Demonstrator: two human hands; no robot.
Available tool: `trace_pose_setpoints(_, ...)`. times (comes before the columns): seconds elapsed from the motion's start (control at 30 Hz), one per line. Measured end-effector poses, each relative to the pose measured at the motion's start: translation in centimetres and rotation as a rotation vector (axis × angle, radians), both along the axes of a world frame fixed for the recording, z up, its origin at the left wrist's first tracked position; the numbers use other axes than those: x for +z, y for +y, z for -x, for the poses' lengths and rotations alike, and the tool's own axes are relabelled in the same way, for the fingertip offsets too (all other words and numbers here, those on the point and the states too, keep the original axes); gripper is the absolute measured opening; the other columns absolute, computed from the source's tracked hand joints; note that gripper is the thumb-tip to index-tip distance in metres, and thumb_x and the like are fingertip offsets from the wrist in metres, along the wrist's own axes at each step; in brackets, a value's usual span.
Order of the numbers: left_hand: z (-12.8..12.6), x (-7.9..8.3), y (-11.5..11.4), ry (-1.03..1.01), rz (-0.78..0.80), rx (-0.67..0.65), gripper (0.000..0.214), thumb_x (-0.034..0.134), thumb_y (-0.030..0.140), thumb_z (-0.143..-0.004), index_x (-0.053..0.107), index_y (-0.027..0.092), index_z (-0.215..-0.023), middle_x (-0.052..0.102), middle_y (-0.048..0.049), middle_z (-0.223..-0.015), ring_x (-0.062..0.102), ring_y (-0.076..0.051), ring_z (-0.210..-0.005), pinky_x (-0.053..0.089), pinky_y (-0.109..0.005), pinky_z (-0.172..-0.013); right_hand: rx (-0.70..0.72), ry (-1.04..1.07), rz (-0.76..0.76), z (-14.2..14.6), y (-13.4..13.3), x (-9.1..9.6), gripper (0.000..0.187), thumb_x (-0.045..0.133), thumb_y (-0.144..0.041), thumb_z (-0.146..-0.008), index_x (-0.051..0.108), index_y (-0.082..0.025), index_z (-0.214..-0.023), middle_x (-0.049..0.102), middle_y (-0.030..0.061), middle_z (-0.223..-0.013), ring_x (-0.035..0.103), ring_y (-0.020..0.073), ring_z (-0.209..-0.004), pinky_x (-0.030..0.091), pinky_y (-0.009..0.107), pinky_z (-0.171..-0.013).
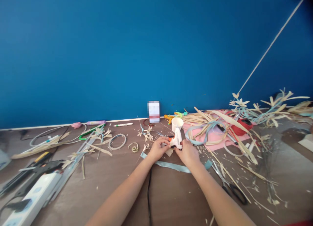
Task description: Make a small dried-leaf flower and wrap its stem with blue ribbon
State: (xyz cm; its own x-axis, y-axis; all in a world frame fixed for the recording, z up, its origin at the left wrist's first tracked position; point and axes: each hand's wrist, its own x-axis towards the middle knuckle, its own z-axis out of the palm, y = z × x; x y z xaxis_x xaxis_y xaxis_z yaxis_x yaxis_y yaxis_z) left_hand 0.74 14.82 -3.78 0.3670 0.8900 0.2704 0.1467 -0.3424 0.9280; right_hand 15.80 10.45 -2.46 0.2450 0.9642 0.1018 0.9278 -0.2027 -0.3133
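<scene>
My left hand [158, 149] and my right hand [188, 153] meet at the centre of the brown table, fingers curled. Between them is a small white and orange tool that looks like a glue gun [178, 139]. Fingers of both hands close on it, though the fingertips are partly hidden. A white cup [177, 123] stands just behind it. A pale blue ribbon [173, 166] lies flat beneath my wrists. Small cream straw flowers [146, 132] rest beyond my left hand. A black cable [149, 196] runs from under my left wrist toward the near edge.
Scissors [230, 185] lie right of my right forearm. Straw strips [220, 116] and a pink sheet [217, 144] fill the right. At left are a power strip [36, 196], a black glue gun [46, 169] and a ring [117, 142]. A blue wall [122, 56] rises behind.
</scene>
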Motion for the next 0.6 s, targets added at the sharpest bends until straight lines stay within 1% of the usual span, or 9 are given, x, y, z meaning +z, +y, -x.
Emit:
trace_pose_setpoints(0.17, 0.0, 0.0, 0.1, -0.002, -0.009, -0.009, 0.006, 0.063, 0.022, -0.068, 0.063, 0.017, -0.066, 0.062, -0.0076, -0.091, 0.056, -0.019, -0.093, 0.038, -0.034, -0.088, -0.004, 0.014, 0.025, 0.2, 0.0, 0.2, 0.031, 0.055, -0.041, -0.073, 0.052, -0.016, -0.089, 0.06, 0.0101, -0.089, 0.061, 0.0231, -0.077, 0.038, 0.029, -0.06)
trace_pose_setpoints(0.3, 0.0, -0.2, 0.2, -0.015, -0.013, -0.012, 0.005, 0.062, 0.021, -0.069, 0.062, 0.016, -0.066, 0.062, -0.0079, -0.091, 0.055, -0.02, -0.094, 0.038, -0.035, -0.088, -0.002, 0.031, 0.037, 0.2, -0.1, 0.3, 0.027, 0.053, -0.037, -0.076, 0.052, -0.015, -0.09, 0.061, 0.0117, -0.088, 0.061, 0.0228, -0.077, 0.038, 0.028, -0.06)
trace_pose_setpoints(0.47, 0.0, 0.2, -0.2, -0.043, -0.026, -0.005, 0.004, 0.062, 0.02, -0.069, 0.062, 0.016, -0.068, 0.059, -0.0085, -0.094, 0.055, -0.02, -0.094, 0.038, -0.035, -0.088, -0.008, 0.065, 0.021, 0.2, -0.3, 0.5, 0.023, 0.055, -0.035, -0.075, 0.052, -0.017, -0.088, 0.061, 0.0093, -0.088, 0.06, 0.0222, -0.082, 0.037, 0.027, -0.062)
trace_pose_setpoints(0.6, 0.1, 0.6, -0.9, -0.083, -0.021, -0.03, 0.006, 0.063, 0.022, -0.07, 0.063, 0.016, -0.068, 0.057, -0.0084, -0.095, 0.053, -0.02, -0.095, 0.037, -0.035, -0.088, -0.013, 0.094, -0.001, 0.1, -0.6, 0.6, 0.023, 0.053, -0.036, -0.076, 0.05, -0.017, -0.089, 0.061, 0.0086, -0.089, 0.061, 0.0221, -0.079, 0.036, 0.027, -0.062)
